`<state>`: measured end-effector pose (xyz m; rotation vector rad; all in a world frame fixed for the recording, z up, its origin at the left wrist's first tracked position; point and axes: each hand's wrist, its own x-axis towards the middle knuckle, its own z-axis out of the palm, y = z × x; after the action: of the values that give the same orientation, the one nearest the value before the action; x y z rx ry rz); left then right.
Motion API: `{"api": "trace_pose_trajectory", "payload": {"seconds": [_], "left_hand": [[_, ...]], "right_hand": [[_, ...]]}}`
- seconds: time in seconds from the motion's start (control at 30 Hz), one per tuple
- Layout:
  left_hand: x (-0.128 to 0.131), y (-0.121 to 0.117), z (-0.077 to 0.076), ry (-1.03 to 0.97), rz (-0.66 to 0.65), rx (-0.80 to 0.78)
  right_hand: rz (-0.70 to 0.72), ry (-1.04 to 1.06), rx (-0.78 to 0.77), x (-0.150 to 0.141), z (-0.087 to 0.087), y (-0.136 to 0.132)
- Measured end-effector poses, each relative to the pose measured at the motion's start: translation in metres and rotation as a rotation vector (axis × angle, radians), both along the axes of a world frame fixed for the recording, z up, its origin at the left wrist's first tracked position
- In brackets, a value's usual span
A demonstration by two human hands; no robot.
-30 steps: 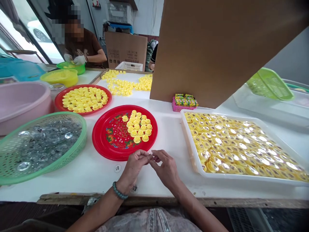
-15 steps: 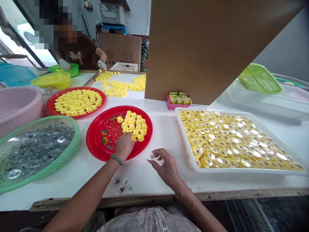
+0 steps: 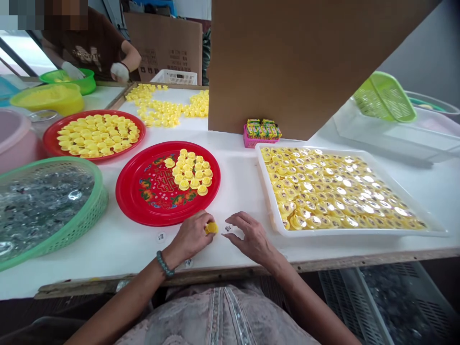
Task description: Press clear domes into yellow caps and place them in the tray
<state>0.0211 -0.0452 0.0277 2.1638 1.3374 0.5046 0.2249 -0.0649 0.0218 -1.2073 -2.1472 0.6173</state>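
Note:
My left hand (image 3: 190, 237) pinches a small yellow plastic piece (image 3: 212, 227), round with a wide brim, just in front of the red patterned tray (image 3: 131, 179). Facing it, a short gap away, my right hand (image 3: 251, 239) holds a clear round disc (image 3: 227, 229) with a little printed figure between thumb and fingertips. Several more yellow pieces (image 3: 190, 170) lie on the right half of the red tray. On the table near my left wrist is another clear printed disc (image 3: 161, 236); others are partly hidden under my forearm.
Right of my hands, a white tray (image 3: 359, 233) holds rows of yellow pieces with shiny printed tops. At left stand a green basket (image 3: 97, 191) of clear discs and a second red tray (image 3: 50, 136). A pink basket (image 3: 257, 143) sits by the cardboard sheet (image 3: 269, 67). A gloved co-worker (image 3: 97, 43) works behind.
My left hand has left the red tray and come toward my right hand, bringing a yellow piece. My right hand keeps its disc. The view has tilted down slightly.

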Motion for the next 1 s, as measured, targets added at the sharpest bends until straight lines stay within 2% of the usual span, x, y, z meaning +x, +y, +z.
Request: {"api": "trace_pose_trajectory", "payload": {"seconds": [0.1, 0.17, 0.4, 0.53, 0.7, 1.0], "left_hand": [[0.004, -0.005, -0.016, -0.098, -0.082, -0.060], [0.002, -0.003, -0.024, -0.161, -0.092, -0.081], [-0.009, -0.004, -0.039, -0.338, 0.047, -0.193], [-0.009, -0.004, -0.046, -0.437, 0.073, -0.250], [-0.009, 0.000, -0.051, -0.473, 0.076, -0.269], [-0.005, 0.002, -0.048, -0.458, 0.122, -0.304]], "right_hand": [[0.101, -0.106, -0.031, 0.001, -0.001, 0.005], [0.159, -0.164, -0.037, 0.000, -0.002, 0.009], [0.297, -0.330, -0.006, -0.014, 0.000, 0.025], [0.349, -0.426, 0.005, -0.024, 0.000, 0.029], [0.348, -0.466, -0.014, -0.028, -0.002, 0.030], [0.327, -0.530, -0.060, -0.021, -0.002, 0.030]]}}
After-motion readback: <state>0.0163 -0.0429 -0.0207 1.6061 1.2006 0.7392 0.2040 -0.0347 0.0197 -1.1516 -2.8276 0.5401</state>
